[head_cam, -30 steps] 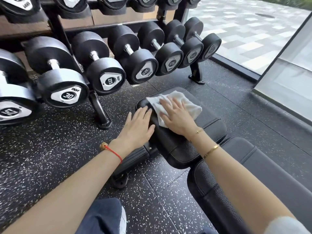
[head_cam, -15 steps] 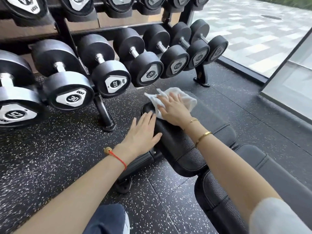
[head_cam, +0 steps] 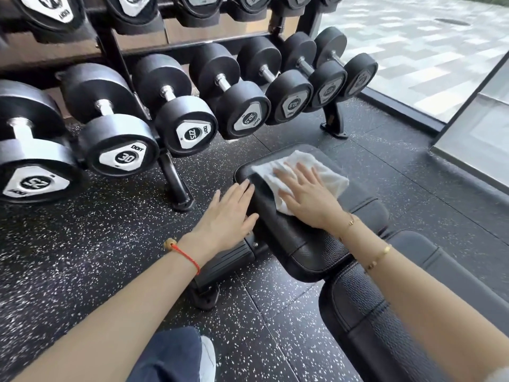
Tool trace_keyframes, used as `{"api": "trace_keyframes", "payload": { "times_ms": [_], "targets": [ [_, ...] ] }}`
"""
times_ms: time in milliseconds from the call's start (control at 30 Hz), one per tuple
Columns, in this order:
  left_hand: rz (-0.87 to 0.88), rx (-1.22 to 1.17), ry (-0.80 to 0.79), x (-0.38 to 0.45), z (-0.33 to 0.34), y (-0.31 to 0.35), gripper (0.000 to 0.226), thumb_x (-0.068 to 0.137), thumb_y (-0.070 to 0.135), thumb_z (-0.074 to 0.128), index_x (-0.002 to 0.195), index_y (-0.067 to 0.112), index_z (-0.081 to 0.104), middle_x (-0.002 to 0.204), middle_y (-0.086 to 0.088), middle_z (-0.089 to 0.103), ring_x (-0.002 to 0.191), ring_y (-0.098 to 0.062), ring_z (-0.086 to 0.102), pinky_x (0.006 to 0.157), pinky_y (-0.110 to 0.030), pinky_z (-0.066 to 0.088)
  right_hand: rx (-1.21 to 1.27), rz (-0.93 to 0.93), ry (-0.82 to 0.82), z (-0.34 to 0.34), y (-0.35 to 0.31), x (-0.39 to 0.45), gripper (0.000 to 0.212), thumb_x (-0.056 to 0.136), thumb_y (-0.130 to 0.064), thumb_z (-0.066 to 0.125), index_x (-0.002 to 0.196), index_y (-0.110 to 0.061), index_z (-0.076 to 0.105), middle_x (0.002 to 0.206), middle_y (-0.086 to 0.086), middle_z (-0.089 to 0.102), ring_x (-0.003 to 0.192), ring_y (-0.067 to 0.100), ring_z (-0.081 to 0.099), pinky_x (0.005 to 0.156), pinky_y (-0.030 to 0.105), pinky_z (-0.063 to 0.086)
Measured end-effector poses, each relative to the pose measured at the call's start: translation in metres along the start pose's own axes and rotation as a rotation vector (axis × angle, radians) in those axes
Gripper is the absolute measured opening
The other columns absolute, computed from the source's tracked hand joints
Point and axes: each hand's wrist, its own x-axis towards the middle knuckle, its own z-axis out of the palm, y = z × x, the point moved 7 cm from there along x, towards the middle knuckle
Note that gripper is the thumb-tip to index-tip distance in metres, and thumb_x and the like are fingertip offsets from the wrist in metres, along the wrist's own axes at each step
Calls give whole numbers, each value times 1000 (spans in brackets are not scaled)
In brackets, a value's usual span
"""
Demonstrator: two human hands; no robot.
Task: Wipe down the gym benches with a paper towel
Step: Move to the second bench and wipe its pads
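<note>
A black padded gym bench runs from the lower right toward the middle; its small seat pad [head_cam: 308, 244] lies at the far end, and the longer back pad [head_cam: 366, 307] lies nearer me. A white paper towel [head_cam: 329, 176] is spread on the seat pad's top. My right hand [head_cam: 308, 197] presses flat on the towel with straight, spread fingers. My left hand [head_cam: 228, 216] rests flat against the seat pad's left side, fingers straight, holding nothing.
A dumbbell rack [head_cam: 176, 183] with several black dumbbells [head_cam: 121, 150] stands just left of and beyond the bench. Speckled black rubber floor [head_cam: 82, 257] lies all around. A glass wall [head_cam: 468, 133] borders the right. My knee and shoe [head_cam: 179, 357] show at the bottom.
My right hand has slid the towel back from the seat pad's far left corner toward the pad's middle. The left hand stays on the pad's side.
</note>
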Motion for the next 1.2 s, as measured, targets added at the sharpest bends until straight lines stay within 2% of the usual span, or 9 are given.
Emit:
{"api": "trace_keyframes", "payload": {
  "times_ms": [167,300,367,500,600,733,933,1067,1200],
  "targets": [
    [-21,-18,-8,0,2,4,68,102,42,34,157,14,3,165,1,-2,152,-16,0,124,-47,7,-36,-75,26,0,13,-75,53,103,-45,22,155,-39,16,164,-14,9,152,23,-3,123,41,-6],
    [-55,-25,1,2,2,10,67,103,41,33,156,11,6,165,-1,1,152,-17,2,123,-47,7,6,259,5,-17,72,-49,52,105,-37,25,156,-37,12,165,-9,4,152,29,-3,122,49,-2],
    [-60,-35,14,5,2,16,66,103,41,33,156,11,9,165,-2,3,152,-18,3,123,-48,7,12,315,22,-18,67,-47,53,106,-36,25,156,-33,11,166,-4,5,151,34,-3,122,51,-3],
    [-28,-17,30,10,5,30,65,102,41,33,156,14,10,165,-3,5,152,-19,3,123,-49,7,3,41,24,2,11,-100,53,103,-44,20,155,-38,9,165,-6,7,151,34,-9,122,51,-8],
    [-20,-11,32,12,7,33,64,103,42,32,156,15,10,164,-3,6,152,-20,2,123,-49,6,-6,3,-4,10,7,-140,58,99,-52,7,155,-40,7,165,-9,3,152,25,-14,123,47,-5],
    [-24,-8,29,9,5,30,64,102,43,33,156,16,12,164,-3,7,152,-20,3,123,-50,7,24,215,64,0,48,-121,53,102,-47,19,154,-43,10,165,-7,4,152,27,-9,123,46,-5],
    [-35,20,3,3,2,20,66,102,43,33,157,16,7,165,-2,3,152,-20,2,123,-49,7,-54,441,74,-17,86,-44,54,104,-39,24,156,-25,17,163,11,16,148,42,11,121,53,7],
    [-52,13,-7,2,0,19,69,102,43,34,156,11,5,165,-4,3,152,-20,2,123,-49,8,-50,300,30,-15,42,3,54,105,-36,24,156,-24,14,164,10,14,148,43,10,119,58,10],
    [-49,16,20,7,-3,25,68,101,42,36,155,8,11,163,-9,9,151,-22,7,122,-48,10,-48,21,-25,2,-7,-9,54,105,-36,25,157,-28,12,166,3,8,151,36,0,122,51,-2]
  ]
}}
